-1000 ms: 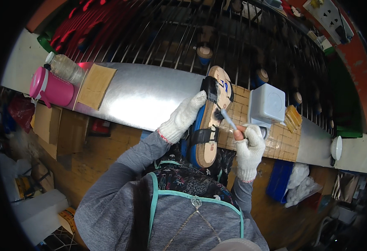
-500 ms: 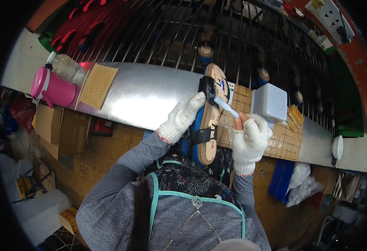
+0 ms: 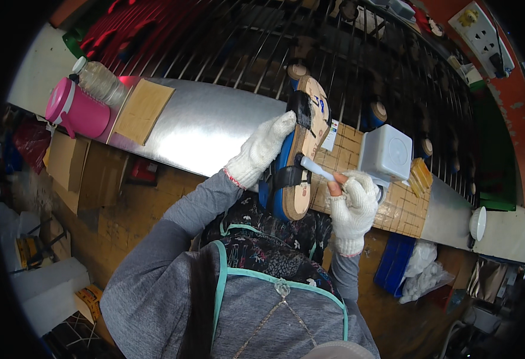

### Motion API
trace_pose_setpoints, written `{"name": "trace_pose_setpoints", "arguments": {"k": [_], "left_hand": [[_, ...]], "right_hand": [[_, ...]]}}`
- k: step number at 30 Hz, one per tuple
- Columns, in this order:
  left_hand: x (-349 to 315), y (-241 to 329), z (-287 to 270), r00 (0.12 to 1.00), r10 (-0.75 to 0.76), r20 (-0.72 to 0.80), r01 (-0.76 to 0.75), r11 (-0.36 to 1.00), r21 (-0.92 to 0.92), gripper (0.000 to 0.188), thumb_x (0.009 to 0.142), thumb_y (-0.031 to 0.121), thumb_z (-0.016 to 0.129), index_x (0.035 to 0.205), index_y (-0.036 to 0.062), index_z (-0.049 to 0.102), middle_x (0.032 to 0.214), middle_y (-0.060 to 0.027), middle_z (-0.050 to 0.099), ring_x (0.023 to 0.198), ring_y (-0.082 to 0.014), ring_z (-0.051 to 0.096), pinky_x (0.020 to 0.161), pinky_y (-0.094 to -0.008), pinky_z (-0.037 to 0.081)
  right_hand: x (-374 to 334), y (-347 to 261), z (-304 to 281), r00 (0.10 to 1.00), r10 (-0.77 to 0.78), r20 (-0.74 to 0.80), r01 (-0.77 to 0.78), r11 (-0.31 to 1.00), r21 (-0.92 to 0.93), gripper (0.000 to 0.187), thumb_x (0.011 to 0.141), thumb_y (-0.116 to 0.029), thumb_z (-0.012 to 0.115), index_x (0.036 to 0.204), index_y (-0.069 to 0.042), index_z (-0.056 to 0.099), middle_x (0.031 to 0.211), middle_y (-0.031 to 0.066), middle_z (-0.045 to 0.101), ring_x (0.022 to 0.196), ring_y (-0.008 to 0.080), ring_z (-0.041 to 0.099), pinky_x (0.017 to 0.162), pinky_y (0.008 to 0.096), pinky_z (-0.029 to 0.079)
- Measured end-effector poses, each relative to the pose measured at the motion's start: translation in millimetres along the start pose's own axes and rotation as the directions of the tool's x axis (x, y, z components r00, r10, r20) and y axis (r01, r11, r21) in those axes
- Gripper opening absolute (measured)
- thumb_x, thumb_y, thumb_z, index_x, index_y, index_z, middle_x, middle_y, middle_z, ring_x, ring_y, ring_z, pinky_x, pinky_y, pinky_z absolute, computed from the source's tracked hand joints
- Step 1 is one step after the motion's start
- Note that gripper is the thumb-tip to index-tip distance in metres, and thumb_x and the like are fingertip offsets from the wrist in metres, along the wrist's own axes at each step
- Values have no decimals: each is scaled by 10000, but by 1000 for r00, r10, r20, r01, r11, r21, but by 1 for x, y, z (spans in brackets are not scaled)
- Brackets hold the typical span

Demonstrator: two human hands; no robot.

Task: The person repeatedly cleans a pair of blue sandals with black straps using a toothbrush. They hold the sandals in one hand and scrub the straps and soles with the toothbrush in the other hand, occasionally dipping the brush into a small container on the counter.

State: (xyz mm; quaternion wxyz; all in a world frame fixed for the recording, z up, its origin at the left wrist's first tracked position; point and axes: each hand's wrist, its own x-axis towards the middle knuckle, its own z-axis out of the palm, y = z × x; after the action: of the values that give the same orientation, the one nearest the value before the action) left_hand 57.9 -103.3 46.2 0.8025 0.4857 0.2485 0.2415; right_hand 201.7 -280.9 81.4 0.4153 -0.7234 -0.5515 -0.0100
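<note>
While my left hand (image 3: 259, 157) grips the tan cork-soled sandal (image 3: 303, 152), my right hand's (image 3: 353, 206) white-handled brush (image 3: 317, 169) could smear its black strap.

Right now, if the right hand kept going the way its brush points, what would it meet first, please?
The right hand points its white-handled brush up-left at the sandal held by the left hand. It would probably meet the black strap first; the tip already looks touching.

left hand (image 3: 261, 149): white knit glove, arm in grey sleeve reaching forward, fingers wrapped in a grip. right hand (image 3: 353, 203): white knit glove, forearm raised, fingers closed, bare fingertip showing.
</note>
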Motion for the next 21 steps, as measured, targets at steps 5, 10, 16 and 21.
{"name": "trace_pose_setpoints", "arguments": {"k": [5,10,16,21], "left_hand": [[14,3,-4,998,62,-30,-61,998,28,711,985,608,493,1451,74,443,1312,-132,596,1148,-202,620,957,-355,549],[18,6,-4,996,73,-46,-73,997,4,735,976,620,507,1415,32,473,1286,-136,609,1134,-194,618,966,-341,534],[19,6,-1,995,102,-13,-102,995,3,704,982,613,499,1446,85,446,1292,-123,609,1118,-196,638,929,-338,569],[16,4,0,989,148,-18,-149,988,-29,717,969,626,514,1439,88,449,1268,-120,621,1125,-191,639,909,-336,581]], "right_hand": [[-6,0,-3,1000,-10,11,10,1000,-15,190,796,-131,800,934,-10,751,936,113,667,878,269,606,787,361,454],[-13,0,-2,999,-34,-17,34,999,-2,187,759,-159,821,909,-63,760,916,76,671,873,256,589,786,355,423],[0,9,-7,996,-75,-40,78,994,76,179,777,-148,817,921,-57,763,930,81,674,879,250,593,753,346,474],[10,11,4,995,92,-37,-88,991,99,206,834,-178,794,950,-12,753,910,91,651,825,219,592,730,325,448]]}}
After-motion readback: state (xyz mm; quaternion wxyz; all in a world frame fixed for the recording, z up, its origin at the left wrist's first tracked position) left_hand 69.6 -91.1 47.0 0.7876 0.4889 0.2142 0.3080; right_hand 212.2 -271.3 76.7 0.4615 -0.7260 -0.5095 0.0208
